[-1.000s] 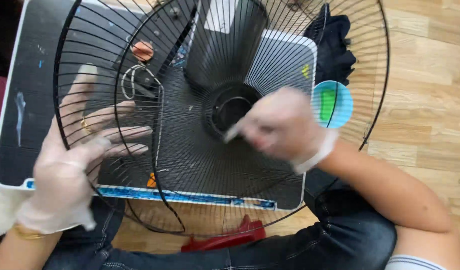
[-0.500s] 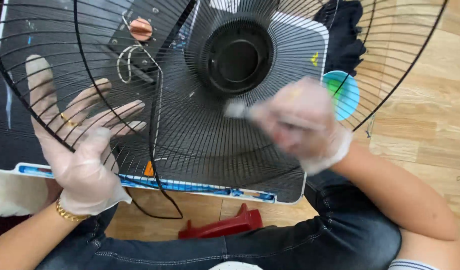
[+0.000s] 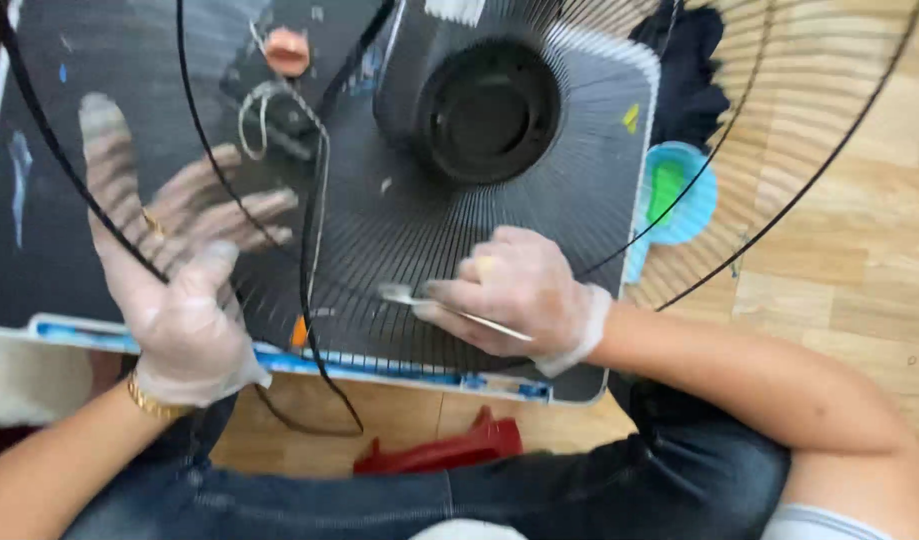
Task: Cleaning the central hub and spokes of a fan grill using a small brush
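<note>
Gloves of thin clear plastic cover both hands. The left hand [image 3: 169,270] is spread flat with its fingers apart, pressed to the fan grille [image 3: 399,250] from behind so that the black wires cross in front of the fingers; its thumb comes round the dark rim wire, steadying the grille rather than clenching it. A gold bracelet [image 3: 151,402] sits at that wrist. The right hand [image 3: 514,290] is closed on a thin brush [image 3: 429,303], whose pale tip lies against the wires in the lower middle of the grille, below the round black hub [image 3: 487,110]. The grille is tilted up over a dark board [image 3: 39,150] with a white edge and blue tape along its near side, which lies on a wooden floor [image 3: 839,260]. On the board behind the grille are an orange round piece [image 3: 286,50] and a loop of white wire [image 3: 259,120]. To the right, just beside the board, stands a light blue cup [image 3: 679,190] with green inside, near a black cloth [image 3: 684,70]. A red plastic piece [image 3: 449,450] lies on the floor by the person's jeans [image 3: 599,490].
</note>
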